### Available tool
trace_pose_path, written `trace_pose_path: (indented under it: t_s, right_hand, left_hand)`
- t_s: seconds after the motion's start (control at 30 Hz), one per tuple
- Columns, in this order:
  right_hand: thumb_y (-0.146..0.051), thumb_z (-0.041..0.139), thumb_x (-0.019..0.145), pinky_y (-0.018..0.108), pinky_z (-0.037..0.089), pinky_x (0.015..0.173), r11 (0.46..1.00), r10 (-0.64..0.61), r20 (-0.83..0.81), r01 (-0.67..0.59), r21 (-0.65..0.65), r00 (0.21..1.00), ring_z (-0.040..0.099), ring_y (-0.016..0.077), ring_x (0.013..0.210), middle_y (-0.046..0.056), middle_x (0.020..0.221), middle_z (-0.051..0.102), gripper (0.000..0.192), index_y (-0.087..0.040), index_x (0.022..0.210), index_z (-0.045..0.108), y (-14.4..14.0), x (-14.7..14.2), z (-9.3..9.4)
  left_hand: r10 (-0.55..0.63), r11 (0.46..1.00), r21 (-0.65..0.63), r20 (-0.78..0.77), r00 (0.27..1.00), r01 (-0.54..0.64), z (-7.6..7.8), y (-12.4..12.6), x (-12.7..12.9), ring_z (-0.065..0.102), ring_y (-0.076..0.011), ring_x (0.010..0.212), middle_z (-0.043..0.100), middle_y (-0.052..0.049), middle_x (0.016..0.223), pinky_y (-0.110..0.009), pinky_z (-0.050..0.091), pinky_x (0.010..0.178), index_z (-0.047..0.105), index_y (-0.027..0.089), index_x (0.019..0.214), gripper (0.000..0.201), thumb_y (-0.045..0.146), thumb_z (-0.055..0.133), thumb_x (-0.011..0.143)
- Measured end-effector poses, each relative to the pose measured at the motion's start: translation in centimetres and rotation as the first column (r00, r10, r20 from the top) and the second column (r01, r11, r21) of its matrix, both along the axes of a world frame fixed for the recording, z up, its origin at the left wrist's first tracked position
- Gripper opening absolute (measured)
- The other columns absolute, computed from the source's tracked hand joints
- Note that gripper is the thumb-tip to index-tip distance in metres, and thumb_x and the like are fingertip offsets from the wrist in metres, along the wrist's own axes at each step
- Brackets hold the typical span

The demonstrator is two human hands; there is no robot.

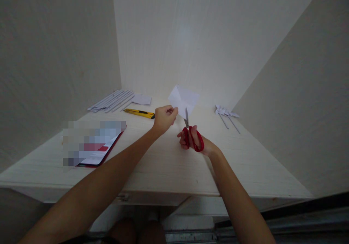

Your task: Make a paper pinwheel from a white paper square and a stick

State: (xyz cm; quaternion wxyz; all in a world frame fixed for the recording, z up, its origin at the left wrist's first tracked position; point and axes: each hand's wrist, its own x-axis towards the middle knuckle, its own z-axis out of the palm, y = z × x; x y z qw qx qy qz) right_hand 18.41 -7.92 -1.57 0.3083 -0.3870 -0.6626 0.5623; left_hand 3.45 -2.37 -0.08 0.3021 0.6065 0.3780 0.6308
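Note:
A creased white sheet of paper (185,97) is pinched at its left corner by my left hand (165,118), fingers closed. My right hand (194,138) grips a pair of scissors (196,142) by the red handles. The scissor blades point up and away from me, parted slightly, at the lower corner of the paper. Whether the blades have cut into the sheet I cannot tell. Just left of my left hand lies a yellow and black utility knife (139,113) on the table.
Several rolled paper sticks (113,100) lie back left beside a stack of white paper pieces (141,99). A tablet-like device (95,157), partly blurred, lies front left. Paper pinwheels (225,111) on sticks rest at right. Walls enclose the white table (163,171) behind and at both sides.

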Motion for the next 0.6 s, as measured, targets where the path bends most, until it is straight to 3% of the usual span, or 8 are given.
trace_pose_path:
  t_s: [0.6]
  right_hand:
    - [-0.077, 0.016, 0.071, 0.028, 0.032, 0.050, 0.999, -0.039, 0.041, 0.037, 0.035, 0.998, 0.041, 0.0116, 0.052, 0.001, 0.061, 0.042, 0.074, -0.014, 0.088, 0.049, -0.30, 0.00, 0.24]
  left_hand:
    - [-0.013, 1.000, 0.014, 0.006, 1.000, 0.013, -0.45, 0.32, 0.01, 0.040, -0.0047, 0.031, 0.043, 0.005, 0.037, -0.017, 0.030, 0.034, 0.042, 0.016, 0.047, 0.030, 0.026, 0.051, 0.074]
